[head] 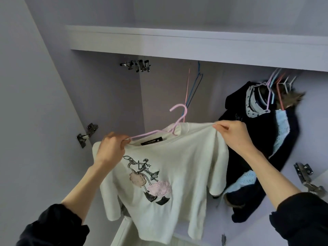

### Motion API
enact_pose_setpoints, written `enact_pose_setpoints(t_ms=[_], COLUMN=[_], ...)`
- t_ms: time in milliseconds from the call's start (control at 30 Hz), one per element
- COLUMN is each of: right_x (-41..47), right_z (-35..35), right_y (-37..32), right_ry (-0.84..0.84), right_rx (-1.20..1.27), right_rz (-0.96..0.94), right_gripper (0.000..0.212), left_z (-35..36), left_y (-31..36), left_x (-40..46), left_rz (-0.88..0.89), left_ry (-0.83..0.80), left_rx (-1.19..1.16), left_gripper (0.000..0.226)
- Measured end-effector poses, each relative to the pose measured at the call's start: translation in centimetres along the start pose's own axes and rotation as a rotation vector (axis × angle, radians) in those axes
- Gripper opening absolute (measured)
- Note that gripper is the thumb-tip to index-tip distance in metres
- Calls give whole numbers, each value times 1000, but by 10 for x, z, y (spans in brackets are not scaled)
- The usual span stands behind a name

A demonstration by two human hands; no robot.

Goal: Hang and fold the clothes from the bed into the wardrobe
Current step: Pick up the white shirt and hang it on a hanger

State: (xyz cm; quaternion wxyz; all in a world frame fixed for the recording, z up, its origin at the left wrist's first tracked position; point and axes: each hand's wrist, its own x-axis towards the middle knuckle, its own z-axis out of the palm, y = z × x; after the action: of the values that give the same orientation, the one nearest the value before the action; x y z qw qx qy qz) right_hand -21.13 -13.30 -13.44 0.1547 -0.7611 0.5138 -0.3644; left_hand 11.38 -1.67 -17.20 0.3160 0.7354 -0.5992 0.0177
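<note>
**White T-shirt half on its hanger, rail still to reach**

While the white printed T-shirt (159, 174) hung in front of the open wardrobe, it was only partly seated on the pink hanger (170, 125) — one hanger arm lay bare above the collar on the left, the other ran under the fabric toward the right shoulder. The hook pointed up, free of any rail, so I judged that hanging this shirt was not yet done.

Some work looked finished: dark garments (257, 139) already hung on coloured hangers at the right of the wardrobe, and two empty wire hangers (193, 86) dangled behind the shirt. The bed was out of view, so what remained there could not be told.

The left hand (110, 150) gripped the shirt's left shoulder, its fingertips curled and pinching the end of the bare hanger arm together with the collar edge. The right hand (234, 134) pinched the right shoulder seam between thumb and fingers — pulling the cloth taut outward, probably to draw it over the hidden hanger end.
</note>
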Motion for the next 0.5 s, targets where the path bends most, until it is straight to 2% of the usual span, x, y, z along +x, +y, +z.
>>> enact_pose_setpoints(t_ms=[33,67,133,167,200,267,300,333,400,467,500], right_x=[-2,-5,-14,-18,-20,-17,-14,-12,-5,-8,-10], right_z=[-2,-3,-4,-4,-6,-12,-14,-15,-8,2,6], right_y=[-3,-4,-3,0,3,8,8,3,-4,-11,-12], right_ry=[-6,-93,-414,-505,-485,-186,-93,-87,-217,-270,-275], right_rx=[-67,-150,-273,-285,-272,-237,-240,-255,-238,-56,9], right_rz=[-30,-36,57,113,139,69,2,-61,-134,-137,-120], right_gripper=[16,16,31,36,36,28,27,33,39,11,17], left_z=[-3,-6,-10,-12,-14,-14,-14,-13,-13,-11,-11], left_y=[5,10,18,20,24,27,28,31,38,41,41], left_x=[2,5,11,12,13,15,16,17,18,17,16], left_rz=[-35,-89,-150,-137,-110,-60,-51,-46,-32,-36,-46], left_ry=[41,87,149,162,163,141,130,117,95,67,50], left_rx=[-21,-49,-111,-134,-157,-204,-225,-246,-272,-300,-319], left_gripper=[18,19,21,21,20,19,18,17,15,14,14])
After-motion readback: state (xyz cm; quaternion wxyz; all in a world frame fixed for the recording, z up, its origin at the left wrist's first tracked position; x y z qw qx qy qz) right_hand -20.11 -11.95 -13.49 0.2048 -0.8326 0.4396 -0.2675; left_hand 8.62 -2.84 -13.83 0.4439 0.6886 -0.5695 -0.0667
